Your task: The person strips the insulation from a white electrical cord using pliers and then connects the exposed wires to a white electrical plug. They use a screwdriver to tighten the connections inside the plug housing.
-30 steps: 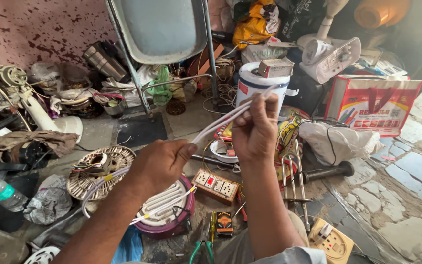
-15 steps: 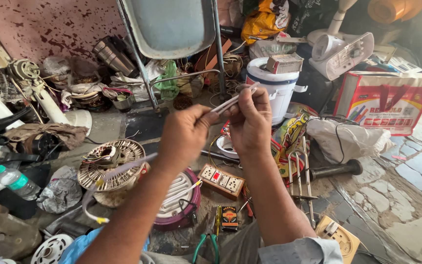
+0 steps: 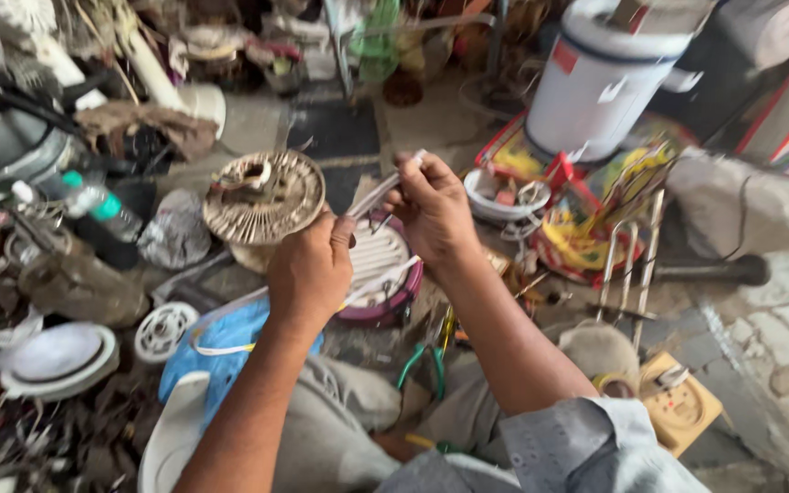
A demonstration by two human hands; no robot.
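Observation:
My left hand point(image 3: 310, 269) and my right hand point(image 3: 433, 213) both pinch a thin white sleeve or strip point(image 3: 378, 190) that runs slantwise between them, the left at its lower end, the right at its upper end. Under the hands lies a purple-rimmed round reel point(image 3: 393, 290) with pale strips on it. Left of it sits a round fan motor stator point(image 3: 264, 197) with wound coils. Green-handled pliers point(image 3: 424, 363) lie on the floor near my knee.
A white cylindrical container point(image 3: 606, 84) stands at the back right, a small white bowl of parts point(image 3: 502, 194) in front of it. A green-capped bottle point(image 3: 95, 202), white discs point(image 3: 58, 358), a blue cloth point(image 3: 230, 340) and scrap crowd the left. A wooden switch board point(image 3: 678, 403) lies at right.
The view has tilted down and closer. My hands have dropped lower over the reel, still holding the white strip, and have drawn closer together along it.

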